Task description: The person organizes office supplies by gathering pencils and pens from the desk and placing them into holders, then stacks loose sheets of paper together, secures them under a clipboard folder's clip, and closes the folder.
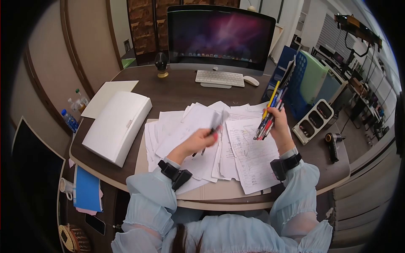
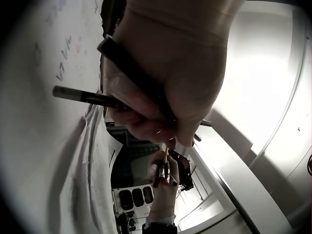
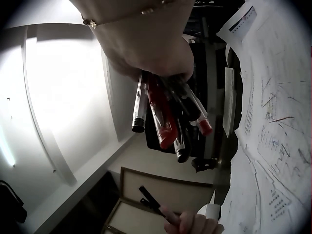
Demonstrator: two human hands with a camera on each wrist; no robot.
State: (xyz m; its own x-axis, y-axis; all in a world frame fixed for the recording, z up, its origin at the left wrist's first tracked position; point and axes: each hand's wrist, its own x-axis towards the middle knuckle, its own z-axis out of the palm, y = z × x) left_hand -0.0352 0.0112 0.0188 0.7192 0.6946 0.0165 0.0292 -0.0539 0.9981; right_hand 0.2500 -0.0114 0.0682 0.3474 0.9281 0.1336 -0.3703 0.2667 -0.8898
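My right hand (image 1: 278, 122) grips a bundle of pens (image 1: 265, 125) over the right side of the papers, with a yellow pencil (image 1: 273, 95) sticking up from it. In the right wrist view, red and black caps of the bundled pens (image 3: 163, 129) point out below the fist. Above the middle of the papers, my left hand (image 1: 197, 142) holds a few dark pens, blurred in the head view. The left wrist view shows two of these pens (image 2: 80, 94) jutting from the curled fingers. Loose printed and scribbled sheets (image 1: 253, 156) lie spread beneath both hands.
Behind the papers stand a keyboard (image 1: 220, 79), a mouse (image 1: 251, 81) and a monitor (image 1: 219, 38). A white box (image 1: 116, 126) lies left. At right are a blue file rack (image 1: 298, 88), a white three-slot holder (image 1: 313, 122) and a black-handled tool (image 1: 333, 147).
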